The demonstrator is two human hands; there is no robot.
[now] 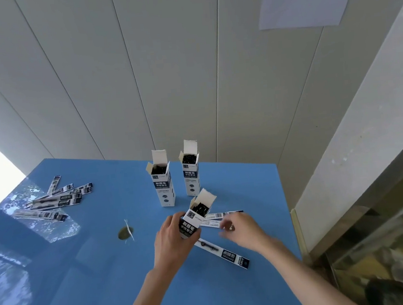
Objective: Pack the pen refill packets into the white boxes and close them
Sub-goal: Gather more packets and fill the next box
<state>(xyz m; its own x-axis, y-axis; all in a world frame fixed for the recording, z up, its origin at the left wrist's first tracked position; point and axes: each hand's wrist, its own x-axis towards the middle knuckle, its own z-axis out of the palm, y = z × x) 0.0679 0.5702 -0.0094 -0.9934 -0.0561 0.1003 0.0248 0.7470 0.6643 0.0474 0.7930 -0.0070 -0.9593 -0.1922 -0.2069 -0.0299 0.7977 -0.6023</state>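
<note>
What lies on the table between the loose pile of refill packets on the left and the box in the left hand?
Only a round hole with a white strip across it; otherwise bare blue table, per the head view.

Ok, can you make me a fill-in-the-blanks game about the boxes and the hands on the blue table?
1. The number of white boxes with open tops is ____.
2. The tilted box is held by the ____ hand.
3. The table is coloured ____.
4. The loose pile of refill packets lies on the table's ____ side.

Missing words: three; left; blue; left
</note>
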